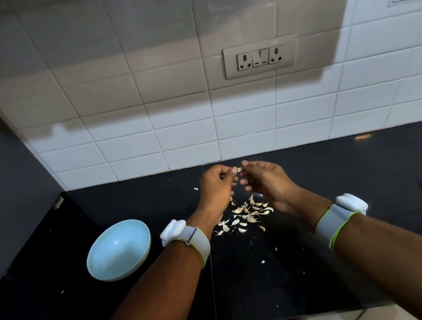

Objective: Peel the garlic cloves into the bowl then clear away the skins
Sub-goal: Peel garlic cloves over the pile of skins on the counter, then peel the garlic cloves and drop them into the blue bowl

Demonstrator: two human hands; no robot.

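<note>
Clove [239,169] pinched between both hands' fingers [234,170], above skins [248,213].

Home kitchen: tiled backsplash [172,127], black stone counter [329,265].

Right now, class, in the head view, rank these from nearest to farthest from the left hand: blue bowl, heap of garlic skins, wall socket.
1. Heap of garlic skins, just below the left hand.
2. Blue bowl, lower left on the counter.
3. Wall socket, up on the tiles.
</note>
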